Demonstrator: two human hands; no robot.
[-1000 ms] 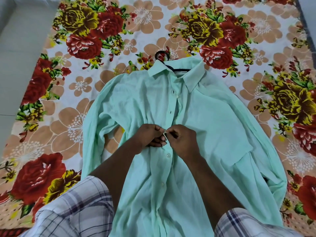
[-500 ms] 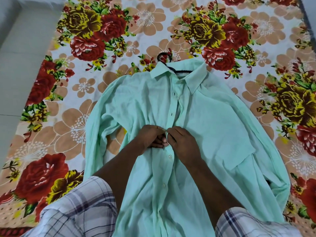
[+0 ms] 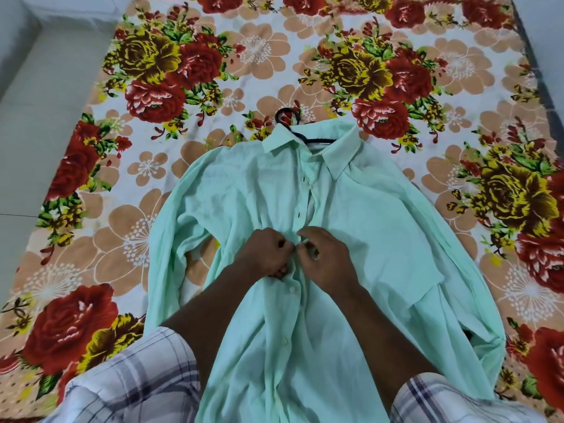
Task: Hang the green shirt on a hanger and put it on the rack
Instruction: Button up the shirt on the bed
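A pale green shirt point(image 3: 366, 215) lies spread out, front up, on a flowered bed sheet. A black hanger point(image 3: 288, 119) is inside it, with its hook sticking out past the collar. My left hand point(image 3: 267, 253) and my right hand point(image 3: 328, 257) meet at the button placket in the middle of the shirt. Each hand pinches one edge of the placket at a button. The upper buttons toward the collar look undone, with a gap between the edges. The lower part of the shirt hangs toward me.
The flowered sheet point(image 3: 137, 178) covers a mattress that fills most of the view. A pale floor point(image 3: 27, 117) runs along the left side. My checked sleeves point(image 3: 131, 386) show at the bottom. No rack is in view.
Both hands have shifted slightly up the placket toward the collar. The shirt and hanger lie as before.
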